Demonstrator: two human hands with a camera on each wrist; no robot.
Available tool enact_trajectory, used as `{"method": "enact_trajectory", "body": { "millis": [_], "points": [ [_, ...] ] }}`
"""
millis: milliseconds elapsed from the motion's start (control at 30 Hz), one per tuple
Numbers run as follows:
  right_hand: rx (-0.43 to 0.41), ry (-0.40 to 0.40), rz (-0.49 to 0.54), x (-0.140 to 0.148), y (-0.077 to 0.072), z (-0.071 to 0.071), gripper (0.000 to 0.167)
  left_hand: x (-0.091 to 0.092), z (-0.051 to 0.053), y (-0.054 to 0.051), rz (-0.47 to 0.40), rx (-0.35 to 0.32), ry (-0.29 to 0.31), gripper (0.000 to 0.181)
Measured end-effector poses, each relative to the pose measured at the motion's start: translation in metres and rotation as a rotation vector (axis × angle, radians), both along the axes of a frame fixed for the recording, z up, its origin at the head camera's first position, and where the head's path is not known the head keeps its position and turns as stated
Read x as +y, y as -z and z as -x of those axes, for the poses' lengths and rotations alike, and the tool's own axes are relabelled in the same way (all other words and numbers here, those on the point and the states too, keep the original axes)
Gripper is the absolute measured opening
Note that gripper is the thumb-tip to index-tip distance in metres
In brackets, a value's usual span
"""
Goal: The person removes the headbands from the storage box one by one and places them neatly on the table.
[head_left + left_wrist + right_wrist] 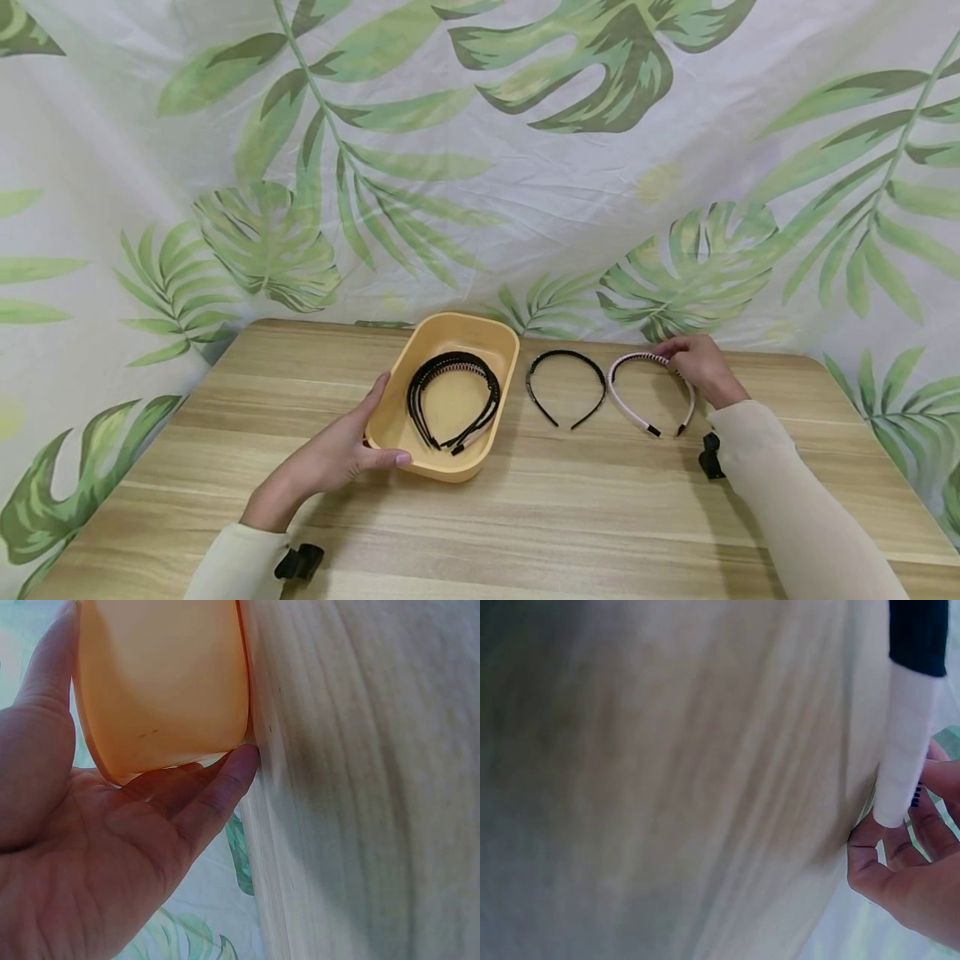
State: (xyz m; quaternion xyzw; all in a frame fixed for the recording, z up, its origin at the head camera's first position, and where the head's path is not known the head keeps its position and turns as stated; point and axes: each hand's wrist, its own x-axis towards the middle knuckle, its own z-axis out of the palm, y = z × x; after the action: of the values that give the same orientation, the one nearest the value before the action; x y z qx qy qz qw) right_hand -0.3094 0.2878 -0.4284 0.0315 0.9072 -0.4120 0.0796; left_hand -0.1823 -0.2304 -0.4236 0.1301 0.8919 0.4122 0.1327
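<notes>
In the head view my left hand [341, 450] holds a yellow plastic box [442, 475] by its near left corner. The thumb lies on the near rim and the fingers are along the left side. Inside the box lie several mostly black headbands [491, 408], overlapping. My right hand [701, 367] grips a pale pink headband [628, 408] with black ends by the right part of its arc. Close up, the right wrist view shows fingers around the pale band [907, 739]. To the pink one's left, a thin black headband [562, 353] rests on the table.
The wood-grain table [525, 525] ends at a back edge against a leaf-patterned cloth [420, 200]. Black wrist devices [300, 562] sit at both sleeves.
</notes>
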Motion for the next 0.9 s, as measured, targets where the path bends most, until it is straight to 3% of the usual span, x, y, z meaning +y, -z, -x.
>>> {"method": "enact_trajectory", "body": {
  "millis": [400,900],
  "points": [
    [0.045,-0.02,-0.025,-0.0019,0.0011,-0.0002,0.037,-0.0007,-0.0012,-0.0002,-0.005,-0.003,0.0,0.131],
    [0.035,-0.001,-0.038,-0.0044,0.0024,-0.003,0.036,0.0001,-0.0022,-0.0006,0.0,-0.013,-0.002,0.131]
  ]
}}
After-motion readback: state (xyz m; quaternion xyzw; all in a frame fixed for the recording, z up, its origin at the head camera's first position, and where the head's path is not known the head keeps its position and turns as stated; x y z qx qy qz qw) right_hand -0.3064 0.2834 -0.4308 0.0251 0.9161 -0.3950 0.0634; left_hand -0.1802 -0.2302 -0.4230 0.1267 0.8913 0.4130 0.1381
